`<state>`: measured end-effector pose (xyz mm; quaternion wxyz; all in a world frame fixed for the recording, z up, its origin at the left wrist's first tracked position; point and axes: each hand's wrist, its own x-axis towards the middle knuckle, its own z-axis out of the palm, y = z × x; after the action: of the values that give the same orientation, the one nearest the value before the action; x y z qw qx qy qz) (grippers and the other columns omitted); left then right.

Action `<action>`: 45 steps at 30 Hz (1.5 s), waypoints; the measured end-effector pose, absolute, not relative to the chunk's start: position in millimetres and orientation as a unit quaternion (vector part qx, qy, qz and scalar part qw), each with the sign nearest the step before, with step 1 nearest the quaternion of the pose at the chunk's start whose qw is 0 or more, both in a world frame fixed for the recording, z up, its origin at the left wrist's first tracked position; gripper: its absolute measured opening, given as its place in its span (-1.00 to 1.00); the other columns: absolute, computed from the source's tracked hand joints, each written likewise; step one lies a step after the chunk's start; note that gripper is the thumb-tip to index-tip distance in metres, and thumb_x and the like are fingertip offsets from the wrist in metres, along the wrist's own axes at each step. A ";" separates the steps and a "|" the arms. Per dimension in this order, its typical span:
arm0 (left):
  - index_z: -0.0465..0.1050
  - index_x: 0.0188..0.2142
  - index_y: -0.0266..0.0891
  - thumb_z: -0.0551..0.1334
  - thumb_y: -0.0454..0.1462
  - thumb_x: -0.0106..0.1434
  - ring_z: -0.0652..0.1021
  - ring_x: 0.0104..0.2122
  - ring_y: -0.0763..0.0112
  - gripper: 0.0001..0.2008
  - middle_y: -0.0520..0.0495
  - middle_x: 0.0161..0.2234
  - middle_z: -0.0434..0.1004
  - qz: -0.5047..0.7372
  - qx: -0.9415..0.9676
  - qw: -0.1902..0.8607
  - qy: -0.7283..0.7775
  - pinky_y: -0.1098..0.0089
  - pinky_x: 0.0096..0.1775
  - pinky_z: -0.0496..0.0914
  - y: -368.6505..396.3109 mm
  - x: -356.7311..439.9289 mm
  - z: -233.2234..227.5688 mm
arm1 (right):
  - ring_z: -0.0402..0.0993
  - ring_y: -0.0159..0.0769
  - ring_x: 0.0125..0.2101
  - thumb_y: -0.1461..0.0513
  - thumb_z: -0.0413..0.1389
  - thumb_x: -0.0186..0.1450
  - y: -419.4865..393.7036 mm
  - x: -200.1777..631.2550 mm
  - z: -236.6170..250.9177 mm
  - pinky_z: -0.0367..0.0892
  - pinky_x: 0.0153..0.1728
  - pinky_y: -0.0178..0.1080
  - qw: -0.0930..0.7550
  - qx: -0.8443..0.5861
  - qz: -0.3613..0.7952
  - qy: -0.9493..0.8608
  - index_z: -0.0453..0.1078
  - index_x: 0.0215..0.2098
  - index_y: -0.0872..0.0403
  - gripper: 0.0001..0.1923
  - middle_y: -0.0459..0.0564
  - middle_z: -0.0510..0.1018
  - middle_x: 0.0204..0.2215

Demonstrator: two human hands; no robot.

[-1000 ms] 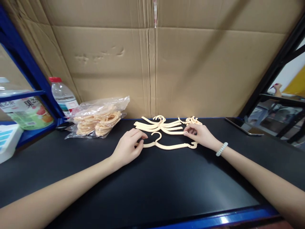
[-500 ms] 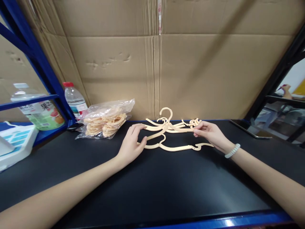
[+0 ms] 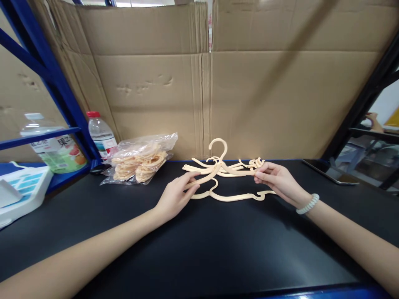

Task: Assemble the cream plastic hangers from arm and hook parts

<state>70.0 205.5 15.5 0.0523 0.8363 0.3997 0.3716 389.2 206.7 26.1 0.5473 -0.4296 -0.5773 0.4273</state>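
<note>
Between my two hands a cream plastic clothes hanger (image 3: 222, 160) is held up, its hook pointing upward. My left hand (image 3: 177, 194) is closed on the hanger's left arm, thumb below and fingers above. The tip of the right arm is pinched by my right hand (image 3: 276, 182), which has a coiled band on its wrist. Below, on the black table, lies another cream hanger (image 3: 232, 198); its left end is partly hidden by my left hand. More hanger pieces (image 3: 199, 169) lie behind the held one, and small curved cream parts (image 3: 257, 163) are piled near my right fingertips.
A clear plastic bag (image 3: 141, 162) full of cream parts lies at the back left. Behind it are a red-capped bottle (image 3: 101, 135) and a large bottle (image 3: 57, 151) on a blue shelf. A phone-like flat object (image 3: 330, 171) lies at right. Cardboard (image 3: 149, 91) walls the back.
My left hand has moved from an open pose beside the hanger to gripping its left arm. My right hand keeps its pinch. The view has tilted up slightly.
</note>
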 end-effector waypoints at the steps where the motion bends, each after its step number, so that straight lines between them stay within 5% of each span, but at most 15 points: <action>1: 0.33 0.00 -0.19 0.06 -0.25 0.35 0.52 -0.32 0.38 -0.75 -0.03 -0.29 0.51 0.367 0.844 0.044 0.390 0.39 -0.26 0.41 205.9 70.3 15.3 | 0.46 -0.35 -0.49 0.04 0.39 -0.06 206.7 388.6 25.4 0.48 -0.37 -0.21 0.540 -0.431 0.428 -0.583 0.35 -0.50 0.09 -0.60 -0.06 0.48 -0.49; 5: 0.39 -0.12 -0.19 -0.01 -0.28 0.39 0.49 -0.27 0.39 -0.78 -0.04 -0.28 0.46 0.369 0.854 0.021 0.366 0.40 -0.20 0.37 206.7 70.2 16.4 | 0.45 -0.37 -0.50 0.04 0.37 -0.01 207.9 387.9 22.4 0.45 -0.39 -0.24 0.504 -0.432 0.409 -0.626 0.32 -0.49 0.10 -0.61 -0.05 0.50 -0.50; 13: 0.35 -0.01 -0.18 -0.06 -0.28 0.40 0.45 -0.26 0.36 -0.71 -0.06 -0.28 0.35 0.367 0.850 0.032 0.376 0.36 -0.19 0.36 206.1 68.9 18.2 | 0.49 -0.32 -0.47 0.02 0.34 0.01 211.1 389.0 23.9 0.41 -0.45 -0.27 0.417 -0.457 0.369 -0.694 0.36 -0.45 0.10 -0.63 -0.05 0.54 -0.49; 17: 0.35 -0.03 -0.17 -0.07 -0.27 0.41 0.44 -0.25 0.35 -0.73 -0.07 -0.25 0.35 0.364 0.851 0.044 0.374 0.38 -0.19 0.35 207.4 69.1 17.7 | 0.50 -0.30 -0.45 -0.07 0.23 0.10 218.6 401.2 27.6 0.44 -0.35 -0.22 0.439 -0.470 0.358 -0.677 0.41 -0.47 0.12 -0.60 0.02 0.56 -0.47; 23: 0.36 -0.10 -0.18 -0.06 -0.27 0.40 0.43 -0.32 0.37 -0.74 -0.04 -0.30 0.33 0.361 0.847 0.031 0.389 0.41 -0.27 0.34 208.8 67.5 16.6 | 0.51 -0.18 -0.42 0.00 0.11 0.18 242.3 446.2 22.4 0.41 -0.31 -0.13 0.452 -0.571 0.084 -0.680 0.42 -0.47 0.08 -0.69 0.03 0.57 -0.48; 33: 0.38 -0.09 -0.17 -0.07 -0.26 0.40 0.42 -0.34 0.38 -0.73 -0.02 -0.32 0.33 0.366 0.843 0.035 0.393 0.41 -0.29 0.34 209.3 67.3 18.1 | 0.43 -0.01 -0.03 0.23 0.03 0.24 266.7 474.9 -1.0 0.29 0.02 0.08 0.292 -0.522 -0.047 -0.800 0.43 -0.05 0.10 -0.66 0.15 0.52 -0.03; 45: 0.38 -0.09 -0.18 -0.07 -0.24 0.40 0.42 -0.31 0.36 -0.73 -0.02 -0.31 0.31 0.377 0.838 0.055 0.392 0.39 -0.25 0.32 212.0 65.5 17.0 | 0.46 -0.10 -0.26 0.31 0.06 0.21 265.3 464.3 -3.6 0.38 -0.18 -0.03 0.323 -0.492 -0.062 -0.806 0.50 -0.33 0.00 -0.83 0.01 0.60 -0.32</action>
<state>65.5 212.0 17.0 0.0555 0.8376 0.3918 0.3765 464.3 265.3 -3.6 0.3233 -0.4925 -0.8057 -0.0623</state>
